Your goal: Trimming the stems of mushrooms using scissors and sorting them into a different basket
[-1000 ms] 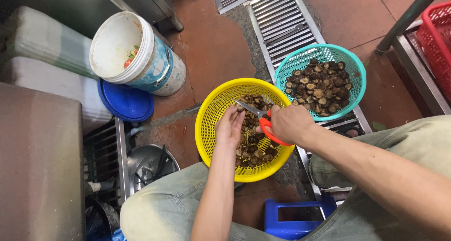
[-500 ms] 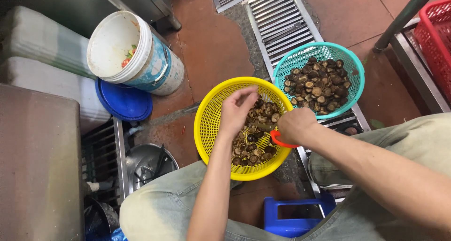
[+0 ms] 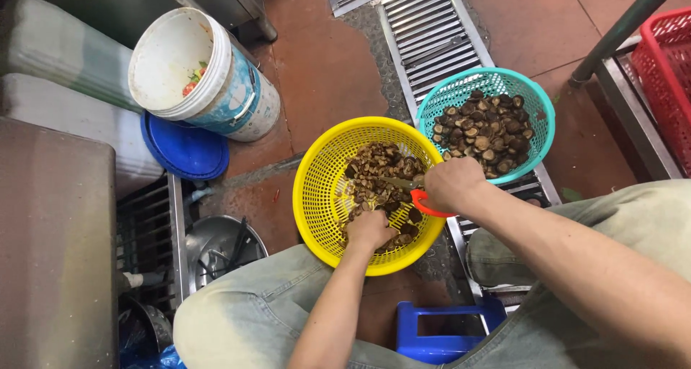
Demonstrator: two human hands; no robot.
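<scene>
The left hand is down in the yellow basket, curled over the heap of dark mushrooms at about the 6 o'clock part of the pile; the fingers are bent in among the pieces, but whether they have closed on one cannot be told from this view. The right hand is closed around a pair of scissors with red handles, sitting on the basket's rim at 3 o'clock, the metal blades pointing toward 9 o'clock over the mushrooms. The yellow basket rests on the floor between the person's knees, the trouser legs framing it at 5 and 7 o'clock. A teal basket lies at 2 o'clock from it, the rims touching or very nearly so, and it holds rounder whole mushroom caps. The teal basket sits over a metal floor grate running toward 12 o'clock. A white bucket stands at 10 o'clock, tilted, with a blue lid flat on the floor just beside its base. A blue stool shows at 6 o'clock under the legs. A red crate sits at the 3 o'clock edge of view.
</scene>
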